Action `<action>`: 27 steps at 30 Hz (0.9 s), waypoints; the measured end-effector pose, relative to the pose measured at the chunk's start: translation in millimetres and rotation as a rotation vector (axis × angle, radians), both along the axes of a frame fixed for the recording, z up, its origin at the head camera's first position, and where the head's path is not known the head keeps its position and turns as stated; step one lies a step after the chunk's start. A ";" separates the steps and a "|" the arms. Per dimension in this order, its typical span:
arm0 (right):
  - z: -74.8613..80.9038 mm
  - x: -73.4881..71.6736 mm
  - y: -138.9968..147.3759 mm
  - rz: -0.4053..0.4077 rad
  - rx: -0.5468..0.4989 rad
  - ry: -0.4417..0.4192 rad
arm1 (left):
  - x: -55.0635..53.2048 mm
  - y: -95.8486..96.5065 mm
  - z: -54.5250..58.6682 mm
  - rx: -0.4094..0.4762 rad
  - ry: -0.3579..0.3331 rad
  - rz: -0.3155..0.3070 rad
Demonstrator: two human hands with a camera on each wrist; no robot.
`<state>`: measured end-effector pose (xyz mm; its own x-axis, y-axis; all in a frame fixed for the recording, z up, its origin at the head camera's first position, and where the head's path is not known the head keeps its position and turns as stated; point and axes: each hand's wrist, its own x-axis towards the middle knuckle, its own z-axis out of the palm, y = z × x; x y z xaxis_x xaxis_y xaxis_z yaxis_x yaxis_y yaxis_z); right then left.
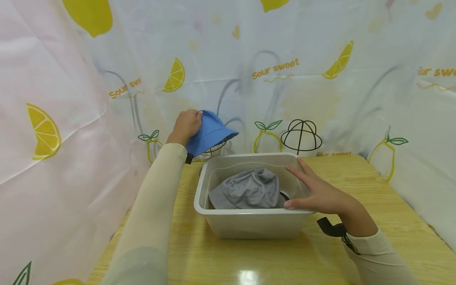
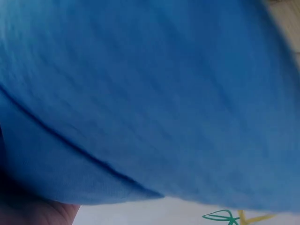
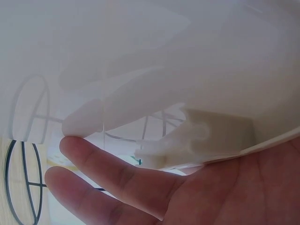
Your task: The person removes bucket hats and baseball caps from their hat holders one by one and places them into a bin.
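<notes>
Raised at the back left, my left hand [image 1: 187,124] grips a blue bucket hat [image 1: 211,132] by its crown. That hat fills most of the left wrist view, its brim seam visible. Dark wires of a stand [image 1: 218,148] show just under its brim, mostly hidden. A crumpled grey bucket hat [image 1: 247,190] lies inside a white plastic bin [image 1: 254,223]. My right hand [image 1: 320,194] rests at the bin's right end, thumb by the front rim and fingers spread toward the back corner. In the right wrist view, straight fingers [image 3: 117,178] lie along the bin's glossy wall.
A black wire hat stand [image 1: 301,136] stands behind the bin to the right. Inside the bin, a small dark item [image 1: 284,196] shows beside the grey hat. The wooden table [image 1: 356,190] is enclosed by lemon-printed cloth [image 1: 313,95] at the back and sides.
</notes>
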<state>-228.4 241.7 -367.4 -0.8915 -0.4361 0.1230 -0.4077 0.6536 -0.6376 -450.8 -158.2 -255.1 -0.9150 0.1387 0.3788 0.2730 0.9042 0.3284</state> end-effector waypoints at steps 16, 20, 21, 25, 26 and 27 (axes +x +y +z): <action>1.0 1.4 -2.5 -0.007 -0.001 -0.008 | 5.7 -6.0 3.7 0.194 -0.060 0.041; 1.2 1.4 -1.5 -0.012 0.000 -0.004 | 6.6 -0.9 9.0 0.233 -0.051 0.033; 1.2 1.4 -1.4 -0.013 0.000 -0.005 | 6.8 0.4 10.1 0.244 -0.054 0.027; 1.3 1.7 -1.0 -0.013 -0.001 -0.006 | 6.8 4.6 12.3 0.231 -0.069 -0.019; 1.3 1.7 -0.9 -0.013 0.000 -0.006 | 6.5 5.7 12.7 0.219 -0.073 -0.036; 1.3 1.7 -0.7 -0.013 0.000 -0.005 | 5.9 6.6 13.0 0.200 -0.075 -0.055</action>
<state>-226.7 240.9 -366.0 -0.8977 -0.4245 0.1183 -0.3959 0.6590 -0.6396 -444.9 -151.5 -242.2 -0.9347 0.1185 0.3351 0.2886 0.8035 0.5207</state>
